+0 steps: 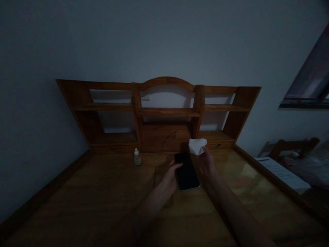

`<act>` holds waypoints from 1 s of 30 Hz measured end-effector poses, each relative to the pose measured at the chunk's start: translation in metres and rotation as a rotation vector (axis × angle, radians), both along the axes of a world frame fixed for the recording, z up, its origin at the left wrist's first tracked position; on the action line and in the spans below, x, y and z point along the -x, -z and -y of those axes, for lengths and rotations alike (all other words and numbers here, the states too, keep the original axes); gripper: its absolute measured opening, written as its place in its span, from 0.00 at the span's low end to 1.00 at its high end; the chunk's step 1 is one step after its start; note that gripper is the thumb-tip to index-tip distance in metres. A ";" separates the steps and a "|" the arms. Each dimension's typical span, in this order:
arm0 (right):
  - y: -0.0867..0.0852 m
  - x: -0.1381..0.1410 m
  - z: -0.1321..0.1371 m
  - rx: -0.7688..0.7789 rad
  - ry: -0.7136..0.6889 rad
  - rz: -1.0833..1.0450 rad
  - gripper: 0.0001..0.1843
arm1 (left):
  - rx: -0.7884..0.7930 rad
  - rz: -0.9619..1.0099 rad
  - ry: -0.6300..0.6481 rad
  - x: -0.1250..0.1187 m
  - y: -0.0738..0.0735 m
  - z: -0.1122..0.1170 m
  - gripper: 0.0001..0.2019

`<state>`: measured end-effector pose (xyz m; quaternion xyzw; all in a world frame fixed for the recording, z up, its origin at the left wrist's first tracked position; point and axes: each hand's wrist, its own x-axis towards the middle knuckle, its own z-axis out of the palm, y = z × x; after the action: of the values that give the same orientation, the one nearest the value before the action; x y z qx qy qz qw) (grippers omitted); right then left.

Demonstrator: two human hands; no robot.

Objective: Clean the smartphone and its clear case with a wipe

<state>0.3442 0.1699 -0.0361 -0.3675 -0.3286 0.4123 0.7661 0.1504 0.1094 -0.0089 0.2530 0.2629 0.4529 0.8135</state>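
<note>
We've got the left hand [169,179] clamped on the edge of the phone [187,171], which lies on the tabletop [102,209], and the right hand [206,165] pinching a tissue [197,146] above it (a bottle [137,157] stands close by!). A slipping grip could skid that phone into the bottle.

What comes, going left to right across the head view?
small dropper bottle → left hand → black smartphone → right hand holding white tissue → white printed sheet
</note>
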 end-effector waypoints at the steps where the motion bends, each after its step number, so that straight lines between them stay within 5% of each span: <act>1: -0.006 0.000 0.002 -0.033 0.050 0.045 0.16 | 0.054 -0.020 0.035 0.009 -0.005 -0.002 0.18; 7: -0.034 0.032 0.024 -0.052 0.251 0.525 0.20 | 0.103 0.190 0.168 0.042 0.000 -0.008 0.21; 13: -0.034 0.082 0.049 -0.257 -0.188 1.186 0.18 | 0.132 0.185 -0.004 0.046 0.015 -0.016 0.17; 16: -0.031 0.094 0.050 -0.431 -0.268 1.441 0.23 | 0.141 0.203 -0.039 0.052 0.019 -0.026 0.17; 24: -0.022 0.107 0.071 -0.611 -0.366 1.734 0.36 | 0.161 0.203 0.083 0.077 0.025 -0.055 0.28; 27: -0.014 0.105 0.080 -0.716 -0.427 1.768 0.36 | 0.157 0.164 0.213 0.081 0.026 -0.056 0.31; 30: -0.011 0.105 0.079 -0.765 -0.389 1.756 0.33 | 0.128 0.120 0.200 0.080 0.021 -0.051 0.31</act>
<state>0.2394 0.0909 -0.0248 -0.2098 -0.9488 -0.0236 0.2350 0.0709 0.1599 -0.0299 0.1980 0.2155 0.3659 0.8834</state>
